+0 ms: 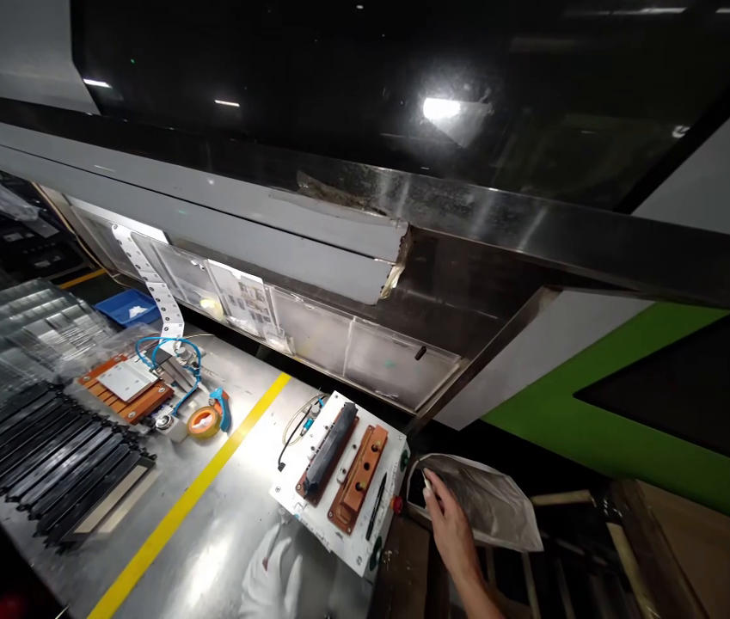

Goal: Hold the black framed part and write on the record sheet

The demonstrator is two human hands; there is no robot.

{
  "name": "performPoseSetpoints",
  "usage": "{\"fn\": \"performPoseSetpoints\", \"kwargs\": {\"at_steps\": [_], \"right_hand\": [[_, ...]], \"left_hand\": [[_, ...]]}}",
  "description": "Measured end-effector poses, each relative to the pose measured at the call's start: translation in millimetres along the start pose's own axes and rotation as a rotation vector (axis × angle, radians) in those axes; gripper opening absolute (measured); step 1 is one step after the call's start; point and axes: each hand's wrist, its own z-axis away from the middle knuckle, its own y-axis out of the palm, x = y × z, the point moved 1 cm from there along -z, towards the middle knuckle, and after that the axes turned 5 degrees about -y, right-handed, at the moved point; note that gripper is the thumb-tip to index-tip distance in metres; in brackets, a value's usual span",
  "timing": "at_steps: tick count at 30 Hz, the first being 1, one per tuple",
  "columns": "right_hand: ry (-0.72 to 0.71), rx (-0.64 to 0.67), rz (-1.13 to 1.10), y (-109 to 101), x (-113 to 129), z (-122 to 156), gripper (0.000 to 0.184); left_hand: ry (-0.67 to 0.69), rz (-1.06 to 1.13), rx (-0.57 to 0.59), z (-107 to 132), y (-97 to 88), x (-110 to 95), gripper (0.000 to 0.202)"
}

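Your left hand (278,563), in a white glove, lies flat and loose on the steel table (223,507) near its front edge, holding nothing. Beside it sits the white fixture plate (339,468). Past the table's right edge, your bare right hand (445,516) pinches the silver bag (490,499).
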Motion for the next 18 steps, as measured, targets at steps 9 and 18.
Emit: {"fn": "performPoseSetpoints", "kwargs": {"at_steps": [9, 18], "right_hand": [[-0.358, 0.056, 0.059, 36, 117, -46, 0.051], [-0.442, 0.070, 0.110, 61, 137, -70, 0.046]], "left_hand": [[0.369, -0.110, -0.215, -141, 11.8, -96, 0.029], [0.299, -0.181, 0.054, -154, 21.7, -109, 0.023]]}}
